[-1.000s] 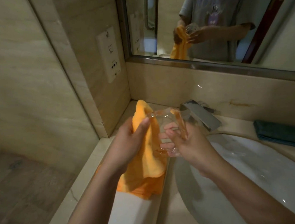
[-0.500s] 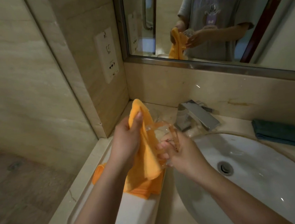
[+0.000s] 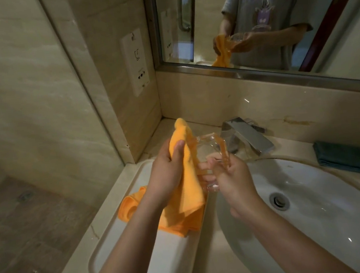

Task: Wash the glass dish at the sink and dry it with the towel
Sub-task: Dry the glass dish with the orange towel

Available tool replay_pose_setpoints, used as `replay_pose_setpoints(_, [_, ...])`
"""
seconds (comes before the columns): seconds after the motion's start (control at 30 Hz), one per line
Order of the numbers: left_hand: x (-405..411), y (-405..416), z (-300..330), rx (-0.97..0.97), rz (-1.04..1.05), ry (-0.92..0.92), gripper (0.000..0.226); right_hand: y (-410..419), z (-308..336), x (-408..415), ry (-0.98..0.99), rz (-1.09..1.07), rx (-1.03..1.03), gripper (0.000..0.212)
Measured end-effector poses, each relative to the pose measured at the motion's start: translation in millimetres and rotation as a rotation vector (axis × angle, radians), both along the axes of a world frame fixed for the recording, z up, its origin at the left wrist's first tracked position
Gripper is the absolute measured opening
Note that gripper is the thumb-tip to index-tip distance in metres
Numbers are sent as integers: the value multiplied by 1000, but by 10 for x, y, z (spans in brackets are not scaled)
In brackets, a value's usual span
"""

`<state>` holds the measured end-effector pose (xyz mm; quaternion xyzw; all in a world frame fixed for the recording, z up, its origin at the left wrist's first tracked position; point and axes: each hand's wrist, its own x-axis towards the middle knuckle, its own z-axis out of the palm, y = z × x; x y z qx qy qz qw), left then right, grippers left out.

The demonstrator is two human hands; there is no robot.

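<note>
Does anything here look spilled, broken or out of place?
Nothing much stands out. The left hand holds the orange towel against the glass dish, which the right hand grips beside the sink. The dish looks whole. A yellowish stain marks the backsplash behind the faucet.

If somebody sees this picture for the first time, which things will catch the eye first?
First, the bright orange towel, gripped by the left hand at the counter's left edge, against the clear glass dish that the right hand holds. Next, the white sink to the right and the mirror above.
</note>
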<state>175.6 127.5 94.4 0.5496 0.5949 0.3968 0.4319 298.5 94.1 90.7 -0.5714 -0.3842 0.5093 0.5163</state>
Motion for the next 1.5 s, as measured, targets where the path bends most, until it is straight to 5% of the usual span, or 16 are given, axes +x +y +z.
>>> replay_pose_setpoints(0.2, [43,-178,-167,-241,103,-343,39,104,65,4,-4,-73,104,10])
replay_pose_setpoints(0.37, [-9,-199,-94,-230,50,-513,45,131,105,-63,7,-47,161,15])
replay_pose_setpoints(0.67, [-85,-109,75,-104,36,-282,6,51,-22,-57,-63,31,183,25])
replay_pose_setpoints(0.77, [-161,-17,147,-131,-41,-182,17,43,-7,-5,-28,70,154,11])
replay_pose_setpoints(1.13, [-188,-16,183,-144,-194,224,28,-2,-52,6,3,66,79,13])
replay_pose_setpoints(1.33, [-267,-73,-6,-333,-298,-153,36,0,-133,4,-33,-54,-3,20])
replay_pose_setpoints(1.5, [-316,-108,-18,-293,-216,-153,17,-83,-22,-2,174,12,-82,23])
